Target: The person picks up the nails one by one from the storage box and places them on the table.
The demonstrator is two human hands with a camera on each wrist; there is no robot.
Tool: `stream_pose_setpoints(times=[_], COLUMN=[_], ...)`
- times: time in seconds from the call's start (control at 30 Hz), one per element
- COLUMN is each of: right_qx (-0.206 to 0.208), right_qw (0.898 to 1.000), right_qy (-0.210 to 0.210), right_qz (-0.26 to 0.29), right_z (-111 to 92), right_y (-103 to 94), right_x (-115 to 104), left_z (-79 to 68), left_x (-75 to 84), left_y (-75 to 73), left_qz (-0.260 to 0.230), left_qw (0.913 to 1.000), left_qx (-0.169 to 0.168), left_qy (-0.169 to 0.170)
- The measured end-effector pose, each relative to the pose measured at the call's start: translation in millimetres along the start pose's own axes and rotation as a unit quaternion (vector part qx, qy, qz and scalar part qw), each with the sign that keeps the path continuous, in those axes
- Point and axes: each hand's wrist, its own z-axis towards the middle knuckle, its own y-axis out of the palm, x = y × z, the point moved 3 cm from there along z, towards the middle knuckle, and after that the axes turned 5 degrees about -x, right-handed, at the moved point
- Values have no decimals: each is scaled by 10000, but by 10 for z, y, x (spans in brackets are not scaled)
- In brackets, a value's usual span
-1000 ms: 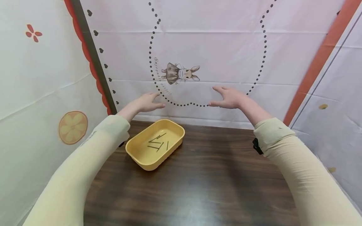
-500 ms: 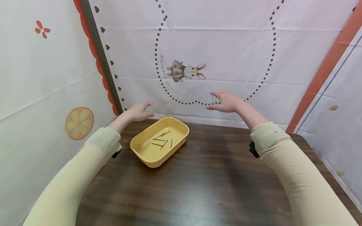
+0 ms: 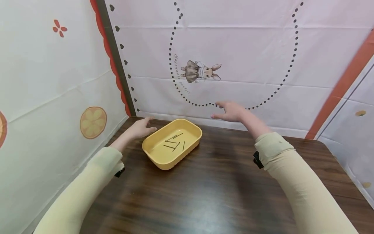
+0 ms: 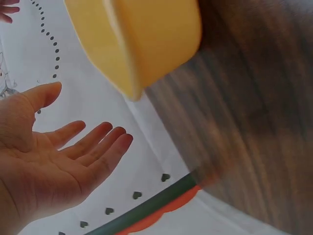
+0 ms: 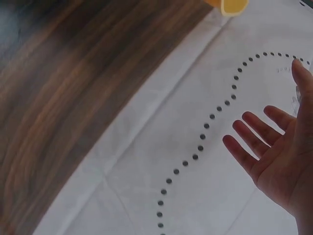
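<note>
I see the left hand [image 3: 141, 128] relaxed, grasping nothing, just beside the yellow tub [image 3: 184, 153] — the right hand [image 3: 232, 111] equally free, farther off. Thin dark pieces [image 3: 168, 147] lie inside; handling, I judge, hasn't begun.

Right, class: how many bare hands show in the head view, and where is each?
2. The bare left hand is just left of the yellow rounded-rectangular tub; the bare right hand is to the tub's right, raised before the white dot-printed cloth. None seems hidden.
</note>
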Motion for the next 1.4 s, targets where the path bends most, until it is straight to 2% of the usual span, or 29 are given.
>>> stream_pose_setpoints(times=[0.13,0.3,0.47,0.73,0.83,0.97,1.1,1.4], right_qx=[-121,-235,-320,-298,-222,-75,27,-111], right_qw=[9998,9994,9991,9994,9996,9988,9968,9961], right_qy=[-10,171,211,-68,-150,-477,-762,-838], right_qz=[131,176,179,156,84,-119,-251,-260], right_z=[30,34,39,70,90,162,232,257], right_y=[126,202,240,308,340,421,484,537], right_x=[-22,-4,-4,-12,-22,-102,-231,-375], left_z=[-70,-174,-279,-450,-481,-514,-520,-506], left_x=[-136,-246,-309,-346,-337,-352,-366,-339], left_y=[108,234,316,386,402,432,464,501], left_qz=[-95,-86,-114,-519,-667,-966,-1069,-1100], left_qw=[9998,9995,9984,9928,9911,9888,9869,9852], left_qx=[125,292,550,1071,1130,1079,1171,1293], left_qy=[-79,-32,33,-118,-237,-366,-311,-244])
